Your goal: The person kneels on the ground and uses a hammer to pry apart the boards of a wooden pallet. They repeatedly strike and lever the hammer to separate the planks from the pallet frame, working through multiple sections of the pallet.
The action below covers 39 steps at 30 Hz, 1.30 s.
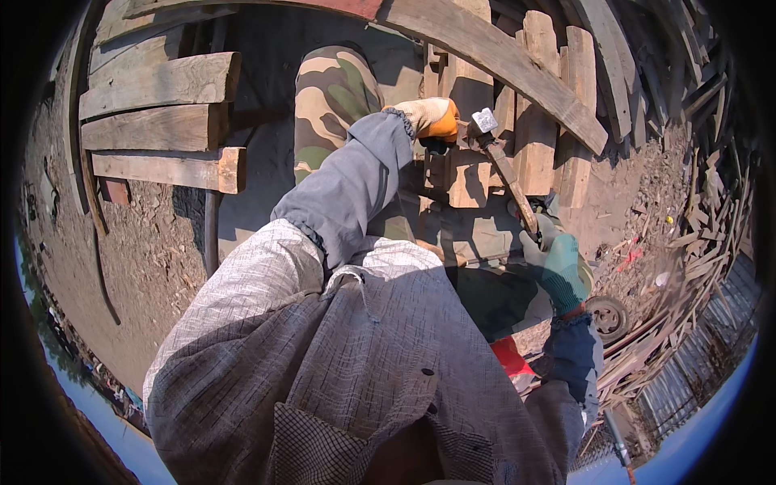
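My right hand, in a green and pale grey glove, grips the wooden handle of a hammer near its end. The hammer's metal head is at the far end of the handle, over several short wooden planks. My left hand, in a cream and orange glove, has its fingers curled just left of the hammer head. Something small and brownish shows at its fingertips; what it is, and whether the hand grips it, I cannot tell. Camouflage trousers cover my legs.
A long board slants across the top, beyond the hands. Stacked planks jut in from the left. Scrap wood is heaped at the right, near a small wheel and corrugated metal sheeting.
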### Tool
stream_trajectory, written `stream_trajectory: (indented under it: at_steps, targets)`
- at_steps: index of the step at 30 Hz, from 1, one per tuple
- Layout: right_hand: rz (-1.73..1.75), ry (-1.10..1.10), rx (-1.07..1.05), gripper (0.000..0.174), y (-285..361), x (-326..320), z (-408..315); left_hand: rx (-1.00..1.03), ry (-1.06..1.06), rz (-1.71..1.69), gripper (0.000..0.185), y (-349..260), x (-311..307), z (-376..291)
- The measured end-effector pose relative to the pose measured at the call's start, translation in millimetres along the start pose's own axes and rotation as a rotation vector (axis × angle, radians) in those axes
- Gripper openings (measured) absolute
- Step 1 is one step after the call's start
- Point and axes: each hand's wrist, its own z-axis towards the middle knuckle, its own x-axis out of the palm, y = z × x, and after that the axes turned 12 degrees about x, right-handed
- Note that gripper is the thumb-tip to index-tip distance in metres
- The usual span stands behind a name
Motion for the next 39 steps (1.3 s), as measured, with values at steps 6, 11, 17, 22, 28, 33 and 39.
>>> stream_trajectory:
  at_steps: [6, 11, 17, 22, 28, 33, 39]
  targets:
    - [-0.044, 0.037, -0.035, 0.036, 11.0, -24.0, 6.8, 0.017, 0.024, -0.040, 0.018, -5.5, -7.3, 0.0]
    - [-0.162, 0.092, -0.104, 0.032, 13.2, -28.2, 17.5, 0.024, 0.098, -0.090, 0.020, -0.3, -8.7, 0.0]
    - [-0.185, 0.107, -0.096, 0.026, 8.3, -31.7, 26.1, 0.202, 0.109, 0.020, 0.030, 10.4, -15.4, 8.9]
    - [-0.153, 0.145, 0.022, 0.023, 5.7, -23.5, 27.5, -0.101, -0.367, -0.356, 0.037, -9.0, -25.2, -3.5]
    - [-0.209, 0.051, -0.045, 0.023, 8.4, -6.2, 22.5, -0.163, -0.708, -0.282, 0.042, -33.4, -8.0, 17.1]
    - [-0.167, 0.078, -0.034, 0.026, 12.2, 13.0, 25.7, -0.259, -0.860, 0.449, 0.043, -25.1, -1.8, 44.1]
    - [-0.178, 0.151, 0.022, 0.030, 2.4, 8.0, 42.0, -0.314, -0.666, 0.284, 0.037, -20.9, -5.8, 54.5]
